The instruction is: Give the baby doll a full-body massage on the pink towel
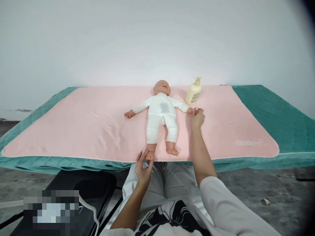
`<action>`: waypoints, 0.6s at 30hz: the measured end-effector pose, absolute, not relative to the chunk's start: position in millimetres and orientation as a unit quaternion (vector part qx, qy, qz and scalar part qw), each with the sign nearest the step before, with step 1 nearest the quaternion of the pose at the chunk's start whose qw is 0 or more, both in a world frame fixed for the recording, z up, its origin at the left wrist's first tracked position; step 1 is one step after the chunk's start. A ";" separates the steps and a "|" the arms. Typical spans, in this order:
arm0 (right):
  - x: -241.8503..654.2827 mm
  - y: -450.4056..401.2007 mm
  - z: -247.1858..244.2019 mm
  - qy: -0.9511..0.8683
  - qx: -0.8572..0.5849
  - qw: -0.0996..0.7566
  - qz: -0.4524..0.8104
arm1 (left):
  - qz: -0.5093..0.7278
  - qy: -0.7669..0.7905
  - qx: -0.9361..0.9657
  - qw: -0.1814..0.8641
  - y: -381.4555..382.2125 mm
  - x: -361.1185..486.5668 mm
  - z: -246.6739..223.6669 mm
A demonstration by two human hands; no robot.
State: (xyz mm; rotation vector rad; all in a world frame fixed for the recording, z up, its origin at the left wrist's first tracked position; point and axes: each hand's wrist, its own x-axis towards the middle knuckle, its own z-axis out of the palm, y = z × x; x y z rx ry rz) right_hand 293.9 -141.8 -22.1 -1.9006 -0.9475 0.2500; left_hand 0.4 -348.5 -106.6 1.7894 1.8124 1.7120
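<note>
Doll [161, 105] lies face-up mid-mat [221, 131], head far, bottle [193, 94] far right of it. My right hand [198, 118] pinches the doll's hand on the right. Left hand [143, 169] touches the near left foot [150, 153], thumb and fingers either side; can't tell if clamped. I'd go light, no limb twisting.

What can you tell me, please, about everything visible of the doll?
The doll lies on its back on the pink mat, arms spread, legs slightly apart and pointing towards the camera wearer. Its bald head, hands and bare feet look like smooth plastic; torso and limbs are white and fabric-like, with a blurred grey patch on the front. The left hand touches one foot; the right hand holds one of its hands.
</note>
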 end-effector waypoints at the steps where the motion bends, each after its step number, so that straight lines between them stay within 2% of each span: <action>1: 293.9 -142.0 -21.8 -0.387 -0.781 0.479 0.106 | 0.556 0.592 0.582 0.037 -348.4 0.1 -106.7; 13: 293.4 -137.0 -24.6 -0.364 -0.800 0.472 0.076 | 0.544 0.597 0.590 0.021 -347.0 -0.7 -103.4; 18: 295.2 -133.7 -27.5 -0.375 -0.736 0.553 0.107 | 0.556 0.595 0.580 0.023 -346.2 0.6 -100.1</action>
